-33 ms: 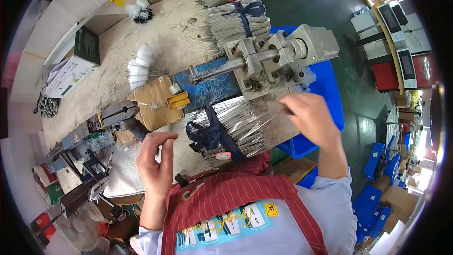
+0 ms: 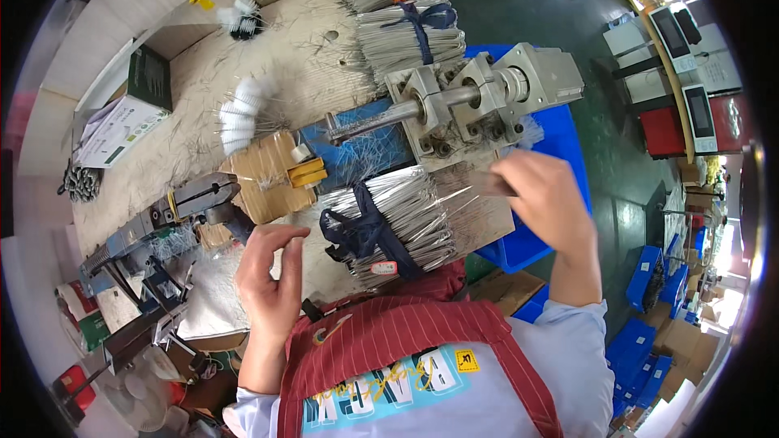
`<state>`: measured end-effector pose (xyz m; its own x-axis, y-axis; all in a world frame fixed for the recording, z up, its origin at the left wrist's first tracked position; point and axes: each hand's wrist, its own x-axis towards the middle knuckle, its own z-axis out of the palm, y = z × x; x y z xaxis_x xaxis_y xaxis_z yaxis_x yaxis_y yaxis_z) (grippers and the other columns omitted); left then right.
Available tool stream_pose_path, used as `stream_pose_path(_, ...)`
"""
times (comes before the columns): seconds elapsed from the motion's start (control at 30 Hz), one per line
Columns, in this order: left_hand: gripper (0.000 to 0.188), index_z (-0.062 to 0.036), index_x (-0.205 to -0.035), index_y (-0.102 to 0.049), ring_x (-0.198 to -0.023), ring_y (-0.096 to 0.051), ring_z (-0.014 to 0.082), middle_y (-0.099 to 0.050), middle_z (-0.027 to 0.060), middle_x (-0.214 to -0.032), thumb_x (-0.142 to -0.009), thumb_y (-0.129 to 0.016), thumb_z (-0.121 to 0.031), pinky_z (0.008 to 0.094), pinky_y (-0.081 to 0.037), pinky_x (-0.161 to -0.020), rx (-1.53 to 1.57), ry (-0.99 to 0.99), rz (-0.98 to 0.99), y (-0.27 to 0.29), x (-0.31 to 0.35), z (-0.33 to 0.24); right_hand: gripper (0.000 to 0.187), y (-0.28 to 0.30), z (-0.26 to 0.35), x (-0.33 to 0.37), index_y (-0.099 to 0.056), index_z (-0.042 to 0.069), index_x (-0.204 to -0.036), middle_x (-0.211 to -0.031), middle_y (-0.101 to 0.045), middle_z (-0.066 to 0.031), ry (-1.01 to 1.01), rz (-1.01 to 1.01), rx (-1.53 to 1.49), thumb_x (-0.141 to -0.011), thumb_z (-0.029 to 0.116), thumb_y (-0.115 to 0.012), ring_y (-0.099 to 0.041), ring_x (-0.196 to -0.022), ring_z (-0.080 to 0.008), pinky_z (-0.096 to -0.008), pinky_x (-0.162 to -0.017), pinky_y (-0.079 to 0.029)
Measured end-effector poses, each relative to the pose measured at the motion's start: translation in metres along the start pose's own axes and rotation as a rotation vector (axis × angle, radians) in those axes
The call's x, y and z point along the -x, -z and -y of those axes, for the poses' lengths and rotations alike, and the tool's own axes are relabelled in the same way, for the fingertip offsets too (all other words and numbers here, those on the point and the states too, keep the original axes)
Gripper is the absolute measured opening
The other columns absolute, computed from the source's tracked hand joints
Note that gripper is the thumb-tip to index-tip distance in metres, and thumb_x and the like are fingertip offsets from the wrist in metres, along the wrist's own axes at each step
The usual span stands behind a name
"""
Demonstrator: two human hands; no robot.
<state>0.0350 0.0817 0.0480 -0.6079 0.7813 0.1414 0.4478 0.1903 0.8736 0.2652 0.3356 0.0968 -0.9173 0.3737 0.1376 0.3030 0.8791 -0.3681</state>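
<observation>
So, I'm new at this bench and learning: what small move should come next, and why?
Probably rest the left hand on the nearest wire bundle to steady it: that hand is just left of it with nothing visible in its grasp, while the right hand, partly blurred, is off the bundle's right side.

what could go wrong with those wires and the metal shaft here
The bare right hand is close to the right-hand ends of the bundle of thin silver wires tied with dark blue cloth, so a prick or scratch seems possible. Loose, thin, pale strands litter the flat blue surface around the grey cylindrical metal shaft; they might snag if it turns.
</observation>
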Motion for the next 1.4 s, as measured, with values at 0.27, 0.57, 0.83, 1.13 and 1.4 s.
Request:
stream_pose_path(0.27, 0.024, 0.0027, -0.111, -0.062, -0.089, -0.064, 0.0326, -0.066, 0.0186, -0.096, -0.092, -0.06, -0.011, 0.0408, -0.05, -0.079, 0.268, 0.303, 0.495, -0.004, -0.057, -0.041, 0.029, 0.019, 0.03, -0.078, -0.058, 0.0, -0.092, -0.084, -0.063, -0.0132, 0.4, -0.143, -0.234, -0.066, -0.002, -0.068, -0.064, -0.075, -0.0327, -0.0393, -0.063, -0.051)
stream_pose_path(0.57, 0.012, -0.0014, -0.091, -0.062, -0.076, -0.058, 0.035, -0.06, 0.0143, -0.079, -0.09, -0.06, -0.014, 0.041, -0.04, -0.069, -0.556, -0.269, 0.263, 0.035, -0.114, -0.015, 0.016, -0.024, 0.027, -0.173, -0.057, 0.004, -0.088, -0.082, -0.061, -0.0132, 0.351, 0.22, 0.024, -0.076, 0.007, -0.067, -0.062, -0.08, -0.0345, -0.0432, -0.068, -0.048)
stream_pose_path(0.83, 0.012, -0.0041, -0.088, -0.062, -0.079, -0.058, 0.0324, -0.061, 0.012, -0.082, -0.091, -0.059, -0.015, 0.0406, -0.039, -0.073, -0.674, -0.342, 0.118, 0.042, -0.116, -0.006, 0.019, -0.026, 0.055, -0.173, -0.059, 0.004, -0.096, -0.088, -0.065, -0.0124, 0.279, -0.013, -0.151, -0.079, 0.005, -0.067, -0.064, -0.082, -0.0341, -0.0416, -0.068, -0.049)
stream_pose_path(1.13, 0.009, -0.0062, -0.083, -0.059, -0.081, -0.054, 0.0284, -0.056, 0.0075, -0.078, -0.087, -0.063, -0.013, 0.0387, -0.038, -0.075, -0.649, -0.408, 0.311, 0.056, -0.1, -0.009, 0.026, -0.065, 0.076, -0.15, -0.062, 0.004, -0.098, -0.086, -0.065, -0.0071, 0.566, -0.159, 0.12, -0.073, 0.006, -0.067, -0.066, -0.082, -0.0225, -0.0321, -0.06, -0.054)
stream_pose_path(1.4, 0.002, 0.0006, -0.085, -0.064, -0.07, -0.051, 0.0275, -0.055, 0.0114, -0.076, -0.083, -0.064, 0.001, 0.0375, -0.041, -0.067, -0.497, -0.081, -0.42, 0.082, -0.022, 0.024, 0.008, -0.093, 0.089, -0.179, -0.061, 0.004, -0.08, -0.074, -0.064, -0.005, 0.632, 0.114, -0.094, -0.078, 0.011, -0.063, -0.064, -0.071, -0.0236, -0.0366, -0.061, -0.052)
